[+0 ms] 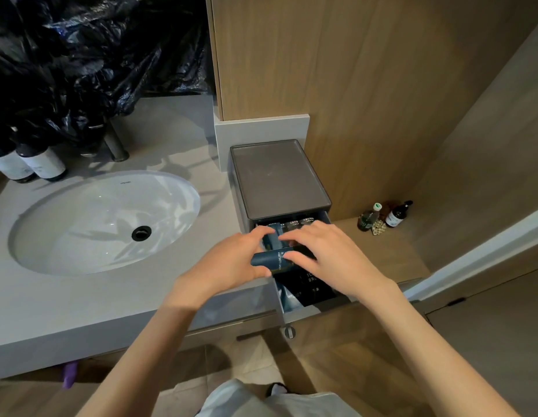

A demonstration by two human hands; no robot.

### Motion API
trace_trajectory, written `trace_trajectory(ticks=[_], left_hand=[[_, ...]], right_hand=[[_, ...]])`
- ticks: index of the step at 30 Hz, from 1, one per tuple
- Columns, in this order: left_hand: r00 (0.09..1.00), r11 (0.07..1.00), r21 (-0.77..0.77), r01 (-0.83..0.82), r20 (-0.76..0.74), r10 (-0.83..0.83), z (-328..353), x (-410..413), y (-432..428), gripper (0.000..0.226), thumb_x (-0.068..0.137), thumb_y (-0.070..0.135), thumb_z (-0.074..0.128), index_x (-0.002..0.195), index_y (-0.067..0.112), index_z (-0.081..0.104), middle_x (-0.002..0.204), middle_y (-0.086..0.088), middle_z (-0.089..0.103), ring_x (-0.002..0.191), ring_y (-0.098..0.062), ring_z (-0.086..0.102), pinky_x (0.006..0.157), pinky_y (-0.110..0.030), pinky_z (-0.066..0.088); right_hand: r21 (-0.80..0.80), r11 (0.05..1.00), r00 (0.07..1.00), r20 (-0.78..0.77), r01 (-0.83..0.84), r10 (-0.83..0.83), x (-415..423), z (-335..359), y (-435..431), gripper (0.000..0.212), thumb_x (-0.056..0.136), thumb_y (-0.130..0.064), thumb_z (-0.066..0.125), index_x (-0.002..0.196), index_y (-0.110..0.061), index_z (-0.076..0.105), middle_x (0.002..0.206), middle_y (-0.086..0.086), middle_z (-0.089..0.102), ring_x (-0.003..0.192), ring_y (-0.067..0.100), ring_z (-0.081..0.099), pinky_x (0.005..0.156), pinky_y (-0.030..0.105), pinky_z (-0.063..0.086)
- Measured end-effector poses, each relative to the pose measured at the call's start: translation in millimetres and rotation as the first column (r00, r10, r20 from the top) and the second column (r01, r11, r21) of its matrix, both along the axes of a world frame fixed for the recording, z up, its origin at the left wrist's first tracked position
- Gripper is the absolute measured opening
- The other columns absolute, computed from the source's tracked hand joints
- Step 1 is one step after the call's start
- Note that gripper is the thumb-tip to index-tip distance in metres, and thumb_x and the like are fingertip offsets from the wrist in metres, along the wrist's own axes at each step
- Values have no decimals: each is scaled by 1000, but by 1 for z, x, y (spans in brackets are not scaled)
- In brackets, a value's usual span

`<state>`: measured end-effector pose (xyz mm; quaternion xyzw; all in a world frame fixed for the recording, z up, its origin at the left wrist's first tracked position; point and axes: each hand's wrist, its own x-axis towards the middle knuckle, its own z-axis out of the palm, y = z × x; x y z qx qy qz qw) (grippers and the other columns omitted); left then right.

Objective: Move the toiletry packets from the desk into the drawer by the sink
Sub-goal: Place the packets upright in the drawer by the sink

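Left hand (pixel 228 266) grips blue packet (pixel 269 260) above drawer (pixel 285 307); right hand (pixel 334 254) seemingly pinches it too.

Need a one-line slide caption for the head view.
Left hand grips a blue packet over the open drawer beside the sink; right hand reaches onto the packets inside.

Your left hand (pixel 231 263) and right hand (pixel 328 254) cover the middle of the drawer (pixel 292 310), so its content there is hidden. The right fingertips are blurred; whether they pinch the blue packet (pixel 269 261) or only touch it is not clear. On the black packet (pixel 314 290) your right hand cuts the print. The bag (pixel 81 55) hides the tops of the bottles (pixel 36 165) and of the tap (pixel 115 144). The small bottles (pixel 394 216) have labels too small to read
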<state>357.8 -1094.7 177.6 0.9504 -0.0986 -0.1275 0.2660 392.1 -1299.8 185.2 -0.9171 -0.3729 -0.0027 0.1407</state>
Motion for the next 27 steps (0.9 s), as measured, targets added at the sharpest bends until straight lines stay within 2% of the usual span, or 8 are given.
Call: trace_trajectory(ticks=[4, 6, 8, 11, 14, 17, 21, 27], left_hand=[[997, 998, 41, 38, 65, -41, 10, 2, -8, 74, 80, 35, 72, 141, 37, 31, 106, 5, 68, 101, -17, 60, 85, -31, 43], [968, 989, 145, 27, 244, -62, 14, 2, -11, 72, 79, 39, 71, 140, 39, 33, 117, 10, 63, 115, -13, 54, 110, -40, 23], [870, 979, 201, -30, 488, -73, 17, 2, -12, 68, 79, 37, 70, 139, 38, 37, 130, 13, 54, 126, -10, 44, 116, -52, -1], [759, 994, -65, -90, 642, 111, 17, 3, -13, 48, 87, 22, 63, 133, 29, 50, 129, 10, 53, 121, -12, 48, 113, -41, 25], [763, 930, -310, -196, 548, 343, 8, 0, -17, 32, 90, 14, 57, 120, 26, 57, 108, 13, 57, 102, -8, 52, 89, -18, 37], [815, 895, -344, -284, 404, 414, -16, -1, -18, 28, 91, 16, 55, 117, 27, 57, 106, 12, 58, 99, -8, 53, 87, -20, 40], [908, 939, -220, -264, 272, 319, -48, 0, -25, 32, 94, 27, 52, 126, 26, 55, 131, 6, 56, 122, -14, 48, 104, -28, 37], [987, 969, 218, -115, 135, 87, -72, 14, -44, 61, 95, 52, 37, 149, 24, 27, 160, 7, 14, 149, -22, 0, 117, -51, 5]], right_hand=[[54, 998, 989, -149, 32, -24, -7, 0, -5, 24, 96, -42, 50, 110, -26, 61, 101, -10, 66, 89, 9, 60, 73, 30, 49], [82, 991, 972, -219, 108, -88, -7, 0, -13, 21, 96, -43, 50, 106, -27, 60, 94, -11, 66, 80, 9, 60, 69, 32, 50], [103, 973, 933, -319, 208, -166, -5, 0, -25, 19, 95, -45, 50, 102, -30, 60, 90, -10, 67, 76, 10, 61, 68, 38, 52], [125, 933, 855, -454, 338, -249, -5, 0, -43, 17, 93, -43, 53, 98, -30, 63, 94, -6, 70, 85, 12, 65, 74, 43, 55], [62, 898, 806, -471, 436, -359, -8, -1, -58, 17, 94, -37, 55, 99, -25, 65, 99, -6, 71, 94, 11, 64, 81, 40, 54], [-23, 846, 757, -434, 532, -488, -10, -10, -68, 20, 94, -37, 55, 100, -21, 66, 98, -2, 71, 92, 15, 66, 79, 39, 56], [-124, 769, 714, -301, 627, -632, -10, -23, -72, 21, 95, -36, 54, 104, -19, 64, 95, 3, 70, 85, 22, 66, 69, 35, 53], [-60, 726, 668, -346, 685, -659, 0, -38, -55, 21, 94, -36, 56, 98, -16, 63, 90, 6, 70, 86, 27, 66, 73, 39, 55]])
